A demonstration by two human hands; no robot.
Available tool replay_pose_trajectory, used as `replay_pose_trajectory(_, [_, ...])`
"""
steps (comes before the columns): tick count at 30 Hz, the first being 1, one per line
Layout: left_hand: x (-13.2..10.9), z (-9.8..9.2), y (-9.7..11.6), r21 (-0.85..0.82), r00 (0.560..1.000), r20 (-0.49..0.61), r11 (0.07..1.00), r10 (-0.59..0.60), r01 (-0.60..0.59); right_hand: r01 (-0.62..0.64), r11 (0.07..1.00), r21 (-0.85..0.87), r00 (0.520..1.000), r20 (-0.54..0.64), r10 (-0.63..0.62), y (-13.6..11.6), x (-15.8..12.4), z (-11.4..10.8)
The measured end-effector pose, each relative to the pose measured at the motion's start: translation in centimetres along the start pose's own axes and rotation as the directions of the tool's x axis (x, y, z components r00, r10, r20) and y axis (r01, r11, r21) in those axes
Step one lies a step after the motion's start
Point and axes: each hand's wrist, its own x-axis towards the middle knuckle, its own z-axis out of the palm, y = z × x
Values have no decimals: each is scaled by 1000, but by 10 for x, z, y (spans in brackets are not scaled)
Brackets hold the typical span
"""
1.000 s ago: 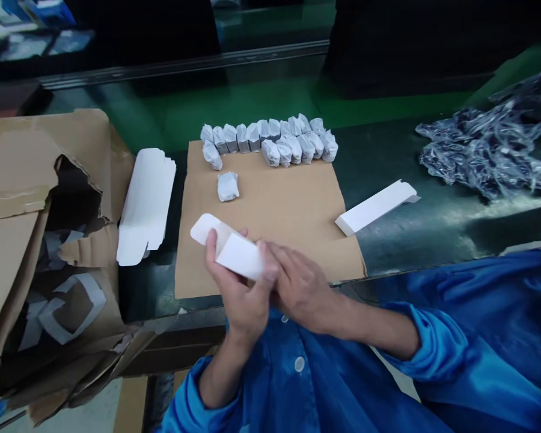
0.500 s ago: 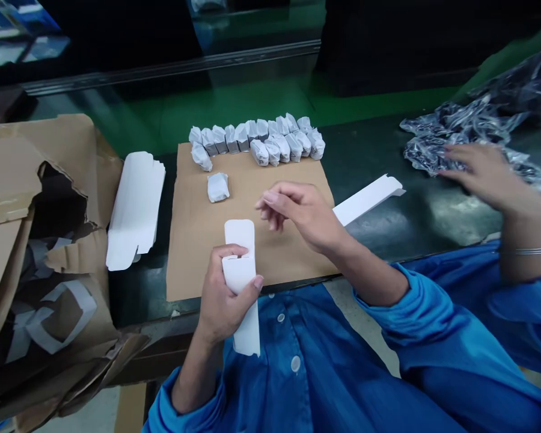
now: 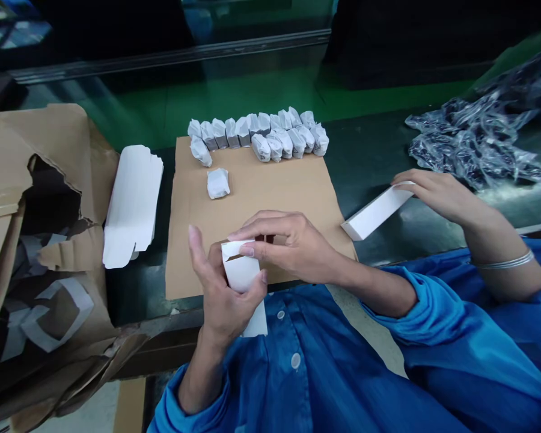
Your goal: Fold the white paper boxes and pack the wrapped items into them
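My left hand [image 3: 225, 304] is wrapped round a narrow white carton [image 3: 242, 273], thumb on its near face and index finger raised. The carton stands tilted in front of the blue jacket, its lower end sticking out below the hand. At its top end, the fingers of my right hand [image 3: 291, 243] are closed on the folded end flap, and a slim dark gap shows under the flap. Beyond my hands, a single paper-wrapped item [image 3: 218, 183] lies on the brown cardboard sheet [image 3: 189, 240].
Several wrapped items [image 3: 252, 129] line the sheet's far edge. A stack of flat white cartons [image 3: 133, 204] and a torn cardboard box [image 3: 72, 138] stand left. To the right, a co-worker's hand [image 3: 437, 192] touches another white carton [image 3: 379, 213], near clear plastic bags [image 3: 473, 138].
My right hand has come down and left onto the carton's top flap, which is now folded over. The co-worker's hand has moved from the plastic bags to the other carton, now opened into box shape.
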Motion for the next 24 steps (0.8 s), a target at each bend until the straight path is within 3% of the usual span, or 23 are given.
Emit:
replay_pose_trajectory(4, [-2,-9,-4,162,991,132,986,6,-28,99,985,-144,995,23,-97,1,-5,2])
replay_pose_trajectory(9, [-4,-14,-4,198,977,214,980,-15,-29,227,936,-270,974,44,-223,4,-14,3])
replay_pose_trajectory(13, [-5,-16,-2,189,974,223,982,-44,1,369,854,-367,915,-17,-403,16,-25,15])
replay_pose_trajectory(17, [-7,-15,-2,124,956,277,990,-101,68,410,755,-512,850,-86,-520,29,-36,29])
replay_pose_trajectory(19, [-5,-12,-4,73,959,242,989,-145,130,404,765,-502,873,-38,-486,29,-32,27])
replay_pose_trajectory(21, [2,-10,-8,-30,964,127,971,-233,238,345,807,-479,932,74,-355,25,-14,16])
replay_pose_trajectory(23, [16,-7,-16,-272,928,-23,895,-373,353,216,790,-573,976,108,-188,21,17,1])
replay_pose_trajectory(24, [24,-6,-22,-418,890,-81,826,-449,379,152,734,-662,988,86,-127,21,36,-6])
